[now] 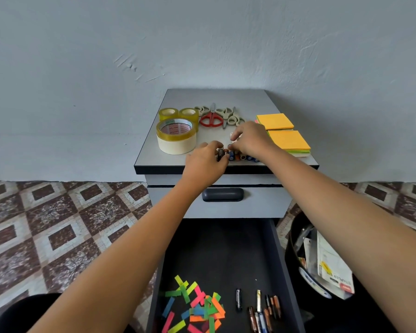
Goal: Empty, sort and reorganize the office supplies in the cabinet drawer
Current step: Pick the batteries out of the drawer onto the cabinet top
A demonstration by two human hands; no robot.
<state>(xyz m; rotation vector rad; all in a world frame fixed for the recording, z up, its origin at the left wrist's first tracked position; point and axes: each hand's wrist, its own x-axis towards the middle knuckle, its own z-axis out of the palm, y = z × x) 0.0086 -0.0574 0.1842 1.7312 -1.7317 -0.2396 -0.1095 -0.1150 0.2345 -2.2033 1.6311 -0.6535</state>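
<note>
On the grey cabinet top (226,97) my left hand (205,164) pinches a small dark battery at the left end of a row of batteries (238,156) near the front edge. My right hand (251,139) hovers over the row with curled fingers holding a small whitish item I cannot identify. Behind them lie tape rolls (177,135), several scissors (216,115) and two stacks of orange sticky notes (287,140). Below, the open dark drawer (226,248) holds coloured paper strips (197,306), one battery (238,299) and several pens (264,311).
A shut upper drawer with a dark handle (222,194) sits under the top. A black bin (322,265) with papers and packaging stands right of the open drawer. Patterned floor tiles (58,224) lie to the left, a plain wall behind.
</note>
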